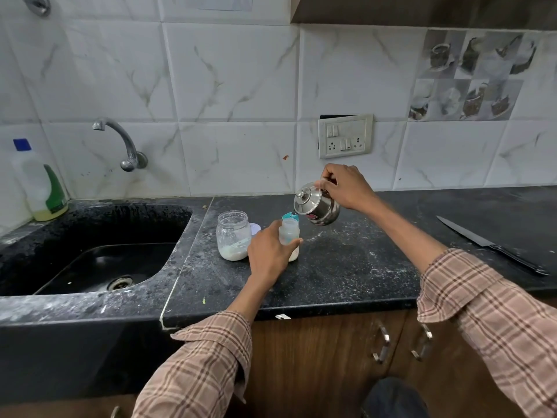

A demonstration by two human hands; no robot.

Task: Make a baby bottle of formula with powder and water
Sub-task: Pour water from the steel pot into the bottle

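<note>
Tilted kettle (317,207) over bottle (289,233) (held)

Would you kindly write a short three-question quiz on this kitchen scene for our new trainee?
1. True or false: the steel kettle is tilted over the baby bottle.
2. Which hand grips the bottle?
3. The knife lies: A) in the sink, B) on the counter at the right, C) beside the powder jar.

Key: 1 true; 2 the left hand, while the right hand holds the kettle; 3 B.
</note>
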